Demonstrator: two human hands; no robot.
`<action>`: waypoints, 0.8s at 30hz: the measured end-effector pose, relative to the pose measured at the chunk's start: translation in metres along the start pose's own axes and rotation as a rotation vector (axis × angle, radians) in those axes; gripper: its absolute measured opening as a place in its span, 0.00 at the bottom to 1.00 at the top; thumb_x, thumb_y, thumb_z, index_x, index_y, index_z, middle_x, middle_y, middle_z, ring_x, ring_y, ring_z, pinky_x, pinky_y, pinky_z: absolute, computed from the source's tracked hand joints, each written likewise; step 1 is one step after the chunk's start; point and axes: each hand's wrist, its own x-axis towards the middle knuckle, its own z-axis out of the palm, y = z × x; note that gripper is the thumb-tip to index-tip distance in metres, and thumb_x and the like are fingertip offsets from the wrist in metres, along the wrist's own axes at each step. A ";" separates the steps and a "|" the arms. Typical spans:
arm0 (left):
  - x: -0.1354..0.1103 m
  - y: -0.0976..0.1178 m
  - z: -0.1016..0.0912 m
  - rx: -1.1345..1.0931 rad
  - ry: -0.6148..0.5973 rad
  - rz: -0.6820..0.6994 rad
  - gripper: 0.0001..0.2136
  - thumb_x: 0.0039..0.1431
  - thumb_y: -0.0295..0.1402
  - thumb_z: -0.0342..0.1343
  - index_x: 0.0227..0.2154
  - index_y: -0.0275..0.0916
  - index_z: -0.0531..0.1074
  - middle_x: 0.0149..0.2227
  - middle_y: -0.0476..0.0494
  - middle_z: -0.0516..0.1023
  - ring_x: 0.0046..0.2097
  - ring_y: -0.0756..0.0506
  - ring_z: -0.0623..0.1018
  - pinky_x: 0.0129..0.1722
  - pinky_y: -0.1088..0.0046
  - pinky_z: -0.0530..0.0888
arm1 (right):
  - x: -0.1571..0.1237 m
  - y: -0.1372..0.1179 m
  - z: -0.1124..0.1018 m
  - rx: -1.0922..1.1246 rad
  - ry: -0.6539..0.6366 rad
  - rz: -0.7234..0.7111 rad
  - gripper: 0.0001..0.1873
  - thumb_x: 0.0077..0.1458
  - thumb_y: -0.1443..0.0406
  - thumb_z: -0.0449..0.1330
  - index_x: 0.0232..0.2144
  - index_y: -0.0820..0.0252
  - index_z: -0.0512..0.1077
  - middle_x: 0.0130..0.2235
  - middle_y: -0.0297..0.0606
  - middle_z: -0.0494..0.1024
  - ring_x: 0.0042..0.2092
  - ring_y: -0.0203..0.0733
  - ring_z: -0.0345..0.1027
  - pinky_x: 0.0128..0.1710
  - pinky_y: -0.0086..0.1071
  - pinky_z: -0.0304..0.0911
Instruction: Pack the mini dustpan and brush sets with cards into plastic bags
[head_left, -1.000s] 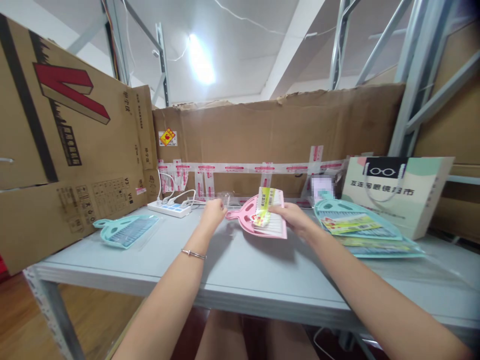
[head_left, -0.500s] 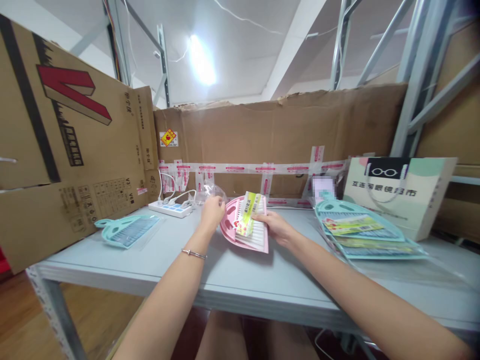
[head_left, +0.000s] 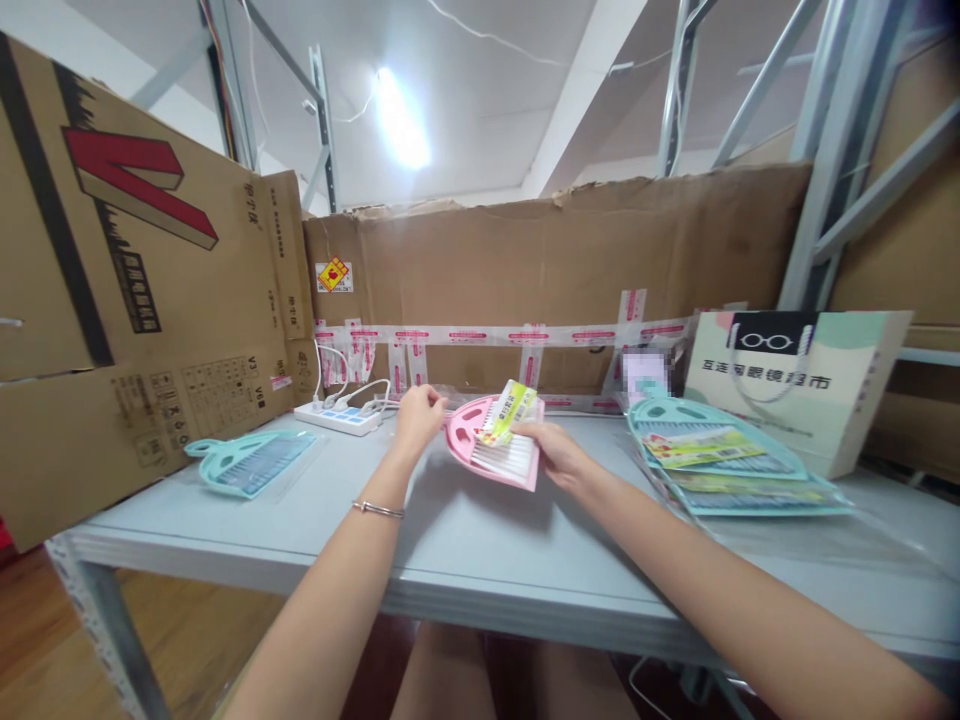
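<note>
A pink dustpan [head_left: 463, 430] with a white-bristled brush [head_left: 504, 458] nested in it is held slightly above the table. My right hand [head_left: 559, 455] is closed on its wide right edge, thumb over the front. A green and yellow paper label [head_left: 510, 412] lies across the brush, tilted. At the dustpan's narrow handle end, my left hand [head_left: 420, 418] is closed in a pinch. Clear plastic film shows faintly by those fingers; the fingers partly hide what they grip, which looks like the clear plastic bag.
A bagged teal dustpan set [head_left: 259, 462] lies on the grey table [head_left: 465, 550] at left. Several more teal sets [head_left: 720, 465] are stacked at right before a paper shopping bag [head_left: 795, 390]. A white power strip [head_left: 341, 415] sits behind my left hand. Cardboard [head_left: 480, 270] stands along the back.
The pink dustpan has risen slightly and tilted flatter, its label shifting right and up. My left hand has moved a little left and up, and the crumpled plastic beside it shows less.
</note>
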 end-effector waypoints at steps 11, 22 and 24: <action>-0.010 0.019 0.000 -0.240 -0.276 0.276 0.03 0.52 0.26 0.54 0.26 0.38 0.71 0.31 0.47 0.77 0.33 0.49 0.74 0.37 0.74 0.68 | 0.008 0.012 0.002 0.142 0.094 -0.057 0.11 0.45 0.77 0.56 0.32 0.62 0.70 0.34 0.39 0.80 0.38 0.43 0.74 0.38 0.35 0.72; -0.011 0.022 -0.015 -0.370 0.483 -0.024 0.21 0.55 0.33 0.54 0.52 0.40 0.59 0.58 0.37 0.61 0.61 0.43 0.59 0.59 0.63 0.54 | 0.006 0.007 0.003 0.290 0.117 -0.149 0.13 0.44 0.76 0.58 0.34 0.60 0.70 0.37 0.37 0.79 0.43 0.43 0.73 0.43 0.34 0.71; -0.006 0.017 -0.011 -0.498 0.472 -0.312 0.24 0.58 0.37 0.51 0.55 0.39 0.53 0.59 0.34 0.57 0.61 0.43 0.58 0.57 0.64 0.59 | 0.006 0.008 0.003 0.300 0.129 -0.153 0.14 0.44 0.77 0.58 0.34 0.60 0.70 0.37 0.37 0.79 0.44 0.43 0.72 0.43 0.34 0.71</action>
